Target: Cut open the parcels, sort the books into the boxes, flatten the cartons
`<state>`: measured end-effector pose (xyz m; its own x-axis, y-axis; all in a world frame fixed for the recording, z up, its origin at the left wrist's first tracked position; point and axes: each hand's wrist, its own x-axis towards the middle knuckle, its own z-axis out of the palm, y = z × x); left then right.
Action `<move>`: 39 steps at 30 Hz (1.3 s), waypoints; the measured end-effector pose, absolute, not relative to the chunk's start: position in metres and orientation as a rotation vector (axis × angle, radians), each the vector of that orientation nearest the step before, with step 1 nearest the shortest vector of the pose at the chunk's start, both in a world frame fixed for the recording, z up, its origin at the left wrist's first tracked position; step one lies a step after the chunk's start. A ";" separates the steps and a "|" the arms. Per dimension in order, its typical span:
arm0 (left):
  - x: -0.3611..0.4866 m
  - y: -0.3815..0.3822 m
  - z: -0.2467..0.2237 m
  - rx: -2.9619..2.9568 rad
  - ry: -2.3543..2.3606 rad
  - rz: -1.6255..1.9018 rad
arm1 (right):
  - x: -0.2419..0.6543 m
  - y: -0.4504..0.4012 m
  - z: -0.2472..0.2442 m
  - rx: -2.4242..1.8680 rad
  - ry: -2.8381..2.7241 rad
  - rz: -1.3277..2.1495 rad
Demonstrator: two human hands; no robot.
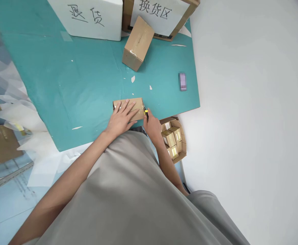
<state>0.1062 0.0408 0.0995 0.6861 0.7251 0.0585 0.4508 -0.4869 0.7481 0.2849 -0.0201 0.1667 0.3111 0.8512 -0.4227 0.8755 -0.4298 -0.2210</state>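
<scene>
A small brown cardboard box (138, 103) lies at the near edge of the green table. My left hand (120, 117) rests flat on top of it, fingers spread and pressing down. In my right hand (152, 126) is a black and yellow utility knife (146, 111), its tip at the box's right end. Whether the blade has gone into the cardboard is too small to tell. Farther back, another brown cardboard box (140, 41) sits at an angle on the table.
At the back stand a white box (95, 20) and a larger carton (161, 17), both with handwriting. A phone-like object (182, 81) lies at right on the green table (82, 81). Below the edge, an open carton (184, 143) holds several small boxes. White paper sheets (23, 112) pile at left.
</scene>
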 end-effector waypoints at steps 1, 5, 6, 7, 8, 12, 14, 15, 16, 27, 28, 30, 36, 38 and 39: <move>0.106 0.040 0.098 2.164 0.901 0.478 | 0.283 -0.020 0.171 2.477 1.609 -0.753; 0.107 0.038 0.095 2.179 0.909 0.477 | 0.277 -0.022 0.188 2.396 1.518 -0.753; 0.108 0.037 0.094 2.180 0.906 0.482 | 0.276 -0.024 0.191 2.378 1.509 -0.758; 0.108 0.038 0.095 2.179 0.903 0.488 | 0.275 -0.027 0.194 2.361 1.500 -0.761; 0.108 0.038 0.095 2.177 0.899 0.493 | 0.274 -0.030 0.198 2.347 1.488 -0.766; 0.106 0.042 0.098 2.172 0.908 0.494 | 0.272 -0.048 0.212 2.327 1.444 -0.791; 0.098 0.044 0.098 2.175 0.929 0.500 | 0.276 -0.056 0.214 2.373 1.492 -0.793; 0.093 0.044 0.097 2.177 0.945 0.506 | 0.280 -0.059 0.211 2.422 1.522 -0.776; 0.085 0.043 0.096 2.179 0.968 0.513 | 0.286 -0.059 0.204 2.489 1.544 -0.742; -0.023 -0.002 0.076 2.108 1.386 0.606 | 0.356 -0.003 0.038 2.863 1.427 -0.861; -0.028 -0.006 0.078 2.080 1.422 0.617 | 0.355 0.000 0.034 2.887 1.431 -0.866; -0.036 -0.012 0.080 2.003 1.532 0.647 | 0.347 0.005 0.029 2.907 1.482 -0.889; -0.045 -0.020 0.063 1.494 1.834 0.819 | 0.285 0.016 0.030 2.695 1.670 -1.579; -0.046 -0.016 0.050 1.226 1.765 0.832 | 0.269 0.017 0.035 2.672 1.663 -1.892; -0.047 -0.013 0.044 1.097 1.710 0.837 | 0.266 0.017 0.038 2.690 1.668 -1.995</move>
<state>-0.0466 -0.0131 0.0441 -0.1910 0.9249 -0.3288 0.3075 0.3745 0.8748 0.2664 0.0175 0.0380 0.1183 0.8861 -0.4481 0.2842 -0.4626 -0.8398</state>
